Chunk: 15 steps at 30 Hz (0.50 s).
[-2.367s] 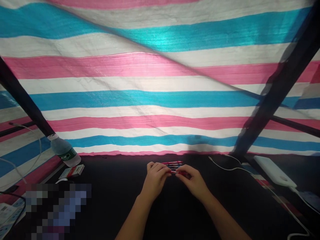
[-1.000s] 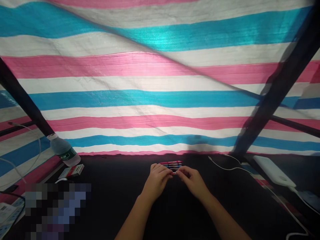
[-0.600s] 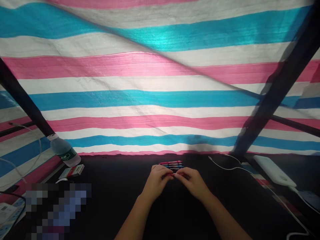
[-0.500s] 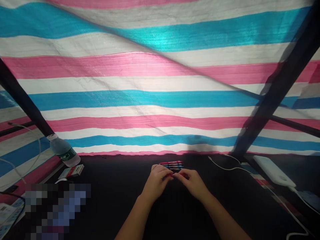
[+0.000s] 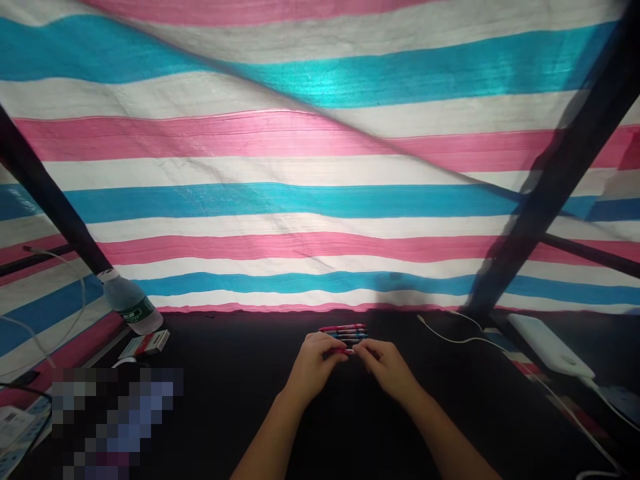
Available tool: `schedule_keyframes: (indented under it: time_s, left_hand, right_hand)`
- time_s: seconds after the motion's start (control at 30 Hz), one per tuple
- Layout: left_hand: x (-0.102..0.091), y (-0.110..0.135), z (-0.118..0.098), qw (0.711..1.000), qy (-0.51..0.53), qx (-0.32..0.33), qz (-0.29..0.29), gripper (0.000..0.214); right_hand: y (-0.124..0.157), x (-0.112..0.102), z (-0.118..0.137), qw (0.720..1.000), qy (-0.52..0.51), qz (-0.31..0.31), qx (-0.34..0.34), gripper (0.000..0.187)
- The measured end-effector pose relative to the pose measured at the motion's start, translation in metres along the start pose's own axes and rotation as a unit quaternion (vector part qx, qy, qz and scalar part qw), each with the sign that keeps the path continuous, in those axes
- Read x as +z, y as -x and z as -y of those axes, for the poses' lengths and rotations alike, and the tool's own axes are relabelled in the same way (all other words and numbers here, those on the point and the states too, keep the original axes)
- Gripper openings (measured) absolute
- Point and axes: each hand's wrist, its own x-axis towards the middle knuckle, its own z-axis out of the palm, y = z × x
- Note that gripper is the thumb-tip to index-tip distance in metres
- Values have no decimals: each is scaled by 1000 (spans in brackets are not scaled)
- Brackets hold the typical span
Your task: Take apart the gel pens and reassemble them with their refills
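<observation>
A slim red-and-white pen (image 5: 349, 351) lies crosswise between my two hands, low over the dark table. My left hand (image 5: 316, 360) pinches its left end between thumb and fingers. At the other end, the closed fingertips of my right hand (image 5: 384, 363) grip the pen, hiding its tip. Just beyond my fingers, several pens (image 5: 345, 331) rest side by side in a row, a red one farthest away and blue and dark ones nearer. My left fingers partly cover the near side of this row.
At the back left stand a tilted water bottle (image 5: 131, 303) and a small box (image 5: 145, 343). A white power bank (image 5: 550, 345) lies on the right with a white cable (image 5: 463, 340) near it. Striped sheeting (image 5: 300, 200) hangs behind the table (image 5: 240, 387).
My right fingers have slid slightly right along the pen, and more of its pale middle shows between my hands. The row of pens stays put.
</observation>
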Motion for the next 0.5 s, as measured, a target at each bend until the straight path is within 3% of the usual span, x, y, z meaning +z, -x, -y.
schedule_keyframes:
  time_s: [0.1,0.23,0.33,0.5]
  left_hand:
    - [0,0,-2,1000,-13,21,5,12]
    - [0,-1,1,1000,-17,-4,-4,14]
    - [1,-2,2,1000,-13,-10,-9,13]
    - [3,-1,-2,999,-27,33,-12,12]
  right_hand:
    - [0,3,-1,998,-36,6,42,53]
    - [-1,3,0,997,-64,-28,20,31]
    - [-1,2,1,996,-76,-34,16,27]
    - [-3,6,-1,984,-140,-38,105,40]
